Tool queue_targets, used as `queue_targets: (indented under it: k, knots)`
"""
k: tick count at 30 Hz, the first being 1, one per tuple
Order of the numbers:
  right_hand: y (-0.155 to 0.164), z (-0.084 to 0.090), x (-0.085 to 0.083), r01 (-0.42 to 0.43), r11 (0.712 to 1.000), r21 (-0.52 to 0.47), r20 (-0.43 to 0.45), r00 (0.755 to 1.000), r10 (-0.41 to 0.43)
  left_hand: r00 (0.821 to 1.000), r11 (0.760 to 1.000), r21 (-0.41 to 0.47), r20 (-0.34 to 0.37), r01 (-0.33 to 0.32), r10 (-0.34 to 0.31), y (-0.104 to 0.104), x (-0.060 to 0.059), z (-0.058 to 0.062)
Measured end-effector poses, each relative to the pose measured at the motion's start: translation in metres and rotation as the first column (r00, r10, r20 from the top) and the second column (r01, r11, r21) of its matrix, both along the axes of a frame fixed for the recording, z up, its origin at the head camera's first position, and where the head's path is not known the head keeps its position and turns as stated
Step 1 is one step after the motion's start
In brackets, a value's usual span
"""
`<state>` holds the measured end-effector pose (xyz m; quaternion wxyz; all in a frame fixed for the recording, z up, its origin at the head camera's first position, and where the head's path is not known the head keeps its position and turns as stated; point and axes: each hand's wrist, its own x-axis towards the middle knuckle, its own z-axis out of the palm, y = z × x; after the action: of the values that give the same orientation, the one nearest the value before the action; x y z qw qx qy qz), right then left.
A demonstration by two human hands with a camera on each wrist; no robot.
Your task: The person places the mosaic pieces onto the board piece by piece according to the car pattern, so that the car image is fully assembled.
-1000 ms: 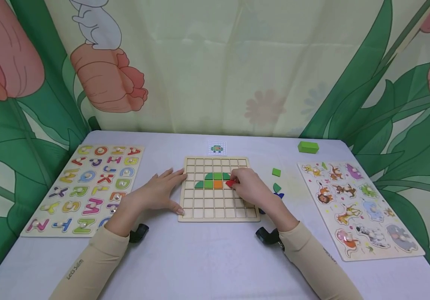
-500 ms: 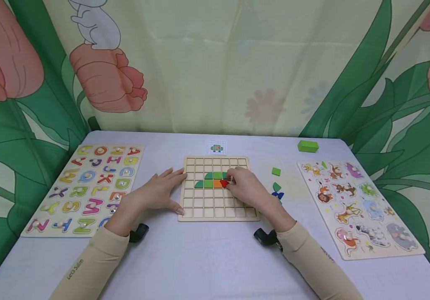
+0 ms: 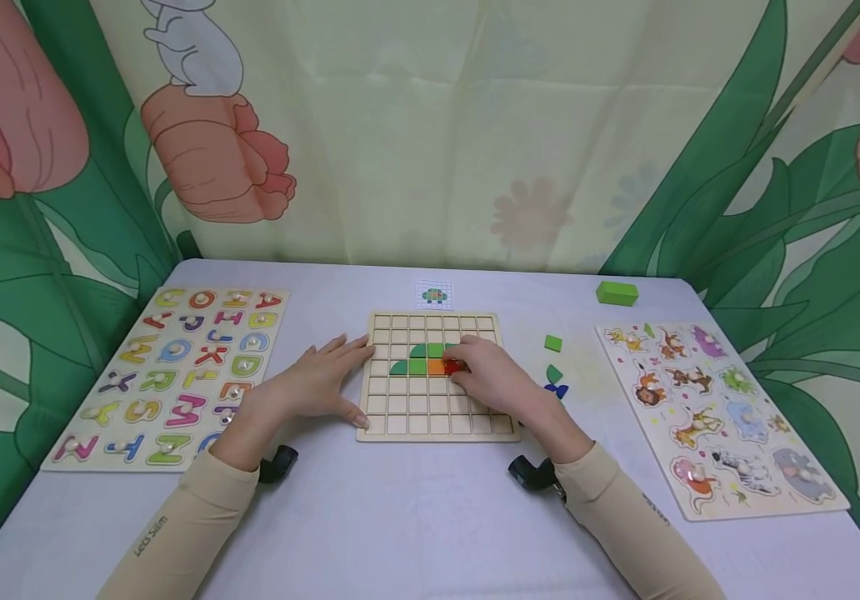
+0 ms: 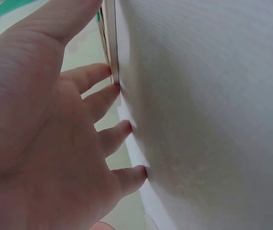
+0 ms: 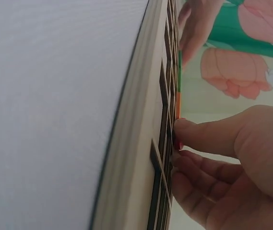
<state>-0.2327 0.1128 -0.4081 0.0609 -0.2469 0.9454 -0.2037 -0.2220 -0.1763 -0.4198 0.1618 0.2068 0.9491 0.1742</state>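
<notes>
Flowered curtains in green and pink close off the back, and from my seat the pale table (image 3: 415, 517) fills the lower half of the head view. At its centre lies a wooden grid board (image 3: 436, 417). My right hand (image 3: 493, 375) comes in from 4 o'clock and sits over the board's right middle cells, thumb and fingers curled and pinched on a red piece (image 3: 454, 366), which is pressed down at the grid just right of an orange square (image 3: 436, 367). The right wrist view shows the thumb (image 5: 208, 136) and curled fingers touching the board face, with only a sliver of red (image 5: 179, 145) between them. Green pieces (image 3: 422, 357) form a dome directly above and left of the orange one.

My left hand (image 3: 317, 383) lies flat at the board's 9 o'clock edge, fingers straight and spread, the fingertips (image 4: 126, 125) touching the rim.

Off at 3 o'clock, loose green and blue pieces (image 3: 554, 375) lie near the board. Further out at 3 is an animal puzzle (image 3: 715, 412), at 9 an alphabet puzzle (image 3: 175, 375), at 12 a small pattern card (image 3: 433, 295), and at 1 a green block (image 3: 616, 292).
</notes>
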Motion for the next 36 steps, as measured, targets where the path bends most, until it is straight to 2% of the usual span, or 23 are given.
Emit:
queue_targets:
  k: [7, 22, 30, 36]
  knots:
    - [0.000, 0.000, -0.001, 0.031, 0.999, -0.013, 0.021, 0.999, -0.031, 1.000, 1.000, 0.004, -0.001, 0.004, -0.004, -0.001, -0.001, -0.001]
    - [0.003, -0.001, -0.002, 0.003, 1.000, -0.026, -0.010, 1.000, -0.003, 1.000, 1.000, 0.001, -0.002, 0.004, -0.004, 0.000, 0.000, 0.000]
    - [0.005, 0.001, -0.004, 0.015, 0.997, -0.070, 0.028, 1.000, -0.014, 1.000, 1.000, 0.013, -0.003, 0.014, -0.014, -0.001, 0.000, 0.000]
    - [0.012, 0.007, -0.006, -0.027, 0.998, -0.063, 0.076, 0.997, 0.032, 1.000, 1.000, 0.015, -0.007, 0.015, -0.015, -0.001, 0.001, 0.001]
